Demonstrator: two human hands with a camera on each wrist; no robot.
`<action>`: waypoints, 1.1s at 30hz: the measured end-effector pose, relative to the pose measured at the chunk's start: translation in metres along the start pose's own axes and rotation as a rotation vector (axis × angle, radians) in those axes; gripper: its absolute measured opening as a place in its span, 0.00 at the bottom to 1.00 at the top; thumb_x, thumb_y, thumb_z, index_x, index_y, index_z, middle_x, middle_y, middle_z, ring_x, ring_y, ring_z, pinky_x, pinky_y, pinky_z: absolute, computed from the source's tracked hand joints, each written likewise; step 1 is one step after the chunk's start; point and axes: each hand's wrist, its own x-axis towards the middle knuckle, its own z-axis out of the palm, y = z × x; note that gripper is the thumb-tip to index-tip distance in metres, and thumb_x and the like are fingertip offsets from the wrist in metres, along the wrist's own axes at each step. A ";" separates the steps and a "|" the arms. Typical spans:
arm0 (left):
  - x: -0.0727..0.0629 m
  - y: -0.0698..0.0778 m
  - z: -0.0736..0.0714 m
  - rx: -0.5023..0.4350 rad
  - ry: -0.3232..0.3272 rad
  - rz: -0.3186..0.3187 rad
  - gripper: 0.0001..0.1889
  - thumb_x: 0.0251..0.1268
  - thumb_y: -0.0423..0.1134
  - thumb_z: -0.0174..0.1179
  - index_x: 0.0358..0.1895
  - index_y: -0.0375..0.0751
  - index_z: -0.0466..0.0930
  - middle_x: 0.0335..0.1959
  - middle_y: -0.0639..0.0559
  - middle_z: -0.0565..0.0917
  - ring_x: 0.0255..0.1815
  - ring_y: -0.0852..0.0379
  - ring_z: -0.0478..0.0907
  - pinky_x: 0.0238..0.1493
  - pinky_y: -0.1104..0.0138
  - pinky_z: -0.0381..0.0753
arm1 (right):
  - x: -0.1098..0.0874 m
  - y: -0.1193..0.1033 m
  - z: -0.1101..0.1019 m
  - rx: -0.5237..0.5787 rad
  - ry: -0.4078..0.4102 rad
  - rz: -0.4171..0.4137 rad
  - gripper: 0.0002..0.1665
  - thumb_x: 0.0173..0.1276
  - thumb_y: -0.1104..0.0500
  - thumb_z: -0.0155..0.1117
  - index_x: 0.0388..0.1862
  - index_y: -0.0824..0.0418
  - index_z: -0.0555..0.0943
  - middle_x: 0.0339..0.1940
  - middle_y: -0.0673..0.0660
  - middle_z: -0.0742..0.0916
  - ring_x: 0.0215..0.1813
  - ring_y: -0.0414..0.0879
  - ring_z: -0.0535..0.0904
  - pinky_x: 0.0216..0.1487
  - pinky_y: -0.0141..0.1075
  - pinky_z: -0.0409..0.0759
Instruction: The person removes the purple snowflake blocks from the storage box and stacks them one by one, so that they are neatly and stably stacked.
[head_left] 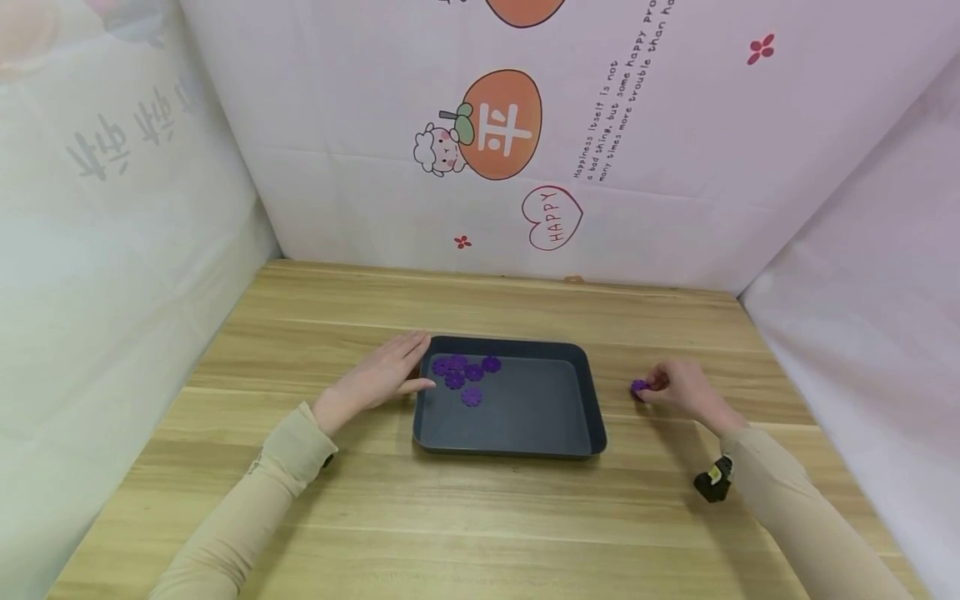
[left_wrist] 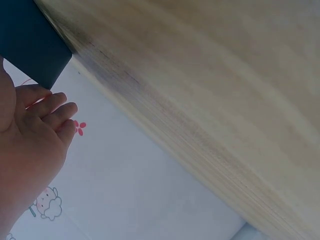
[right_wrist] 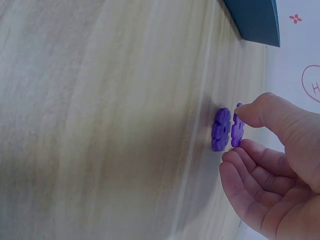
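My right hand [head_left: 681,387] pinches a purple flower-shaped disc [right_wrist: 237,131] between thumb and fingertips, just off the tabletop right of the tray. Close beside it, a second purple disc [right_wrist: 220,130] lies on the wood in the right wrist view. A dark grey rectangular tray [head_left: 517,452] sits mid-table with several purple discs [head_left: 472,396] grouped in its left part, some overlapping. At the tray's left rim is my left hand [head_left: 378,373], fingers straight along the edge and thumb reaching over the inside. It holds no disc.
The wooden table [head_left: 375,533] reaches back to a printed white cloth wall [head_left: 360,200], with more white cloth at both sides. A small black device [head_left: 714,480] sits at the right wrist.
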 end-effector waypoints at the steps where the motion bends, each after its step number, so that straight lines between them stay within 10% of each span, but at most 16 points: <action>1: 0.000 0.000 0.000 -0.001 -0.002 -0.001 0.42 0.72 0.58 0.53 0.76 0.29 0.56 0.77 0.34 0.59 0.79 0.39 0.58 0.79 0.48 0.60 | 0.000 0.000 0.001 -0.002 -0.004 0.005 0.12 0.57 0.59 0.74 0.29 0.68 0.83 0.27 0.60 0.87 0.29 0.45 0.81 0.30 0.36 0.81; 33: 0.000 -0.002 0.001 -0.001 0.008 0.007 0.42 0.72 0.59 0.53 0.76 0.29 0.56 0.77 0.34 0.60 0.79 0.40 0.59 0.80 0.49 0.60 | -0.003 -0.007 -0.004 -0.037 -0.059 0.087 0.18 0.63 0.55 0.70 0.40 0.71 0.83 0.37 0.65 0.88 0.40 0.56 0.85 0.42 0.47 0.87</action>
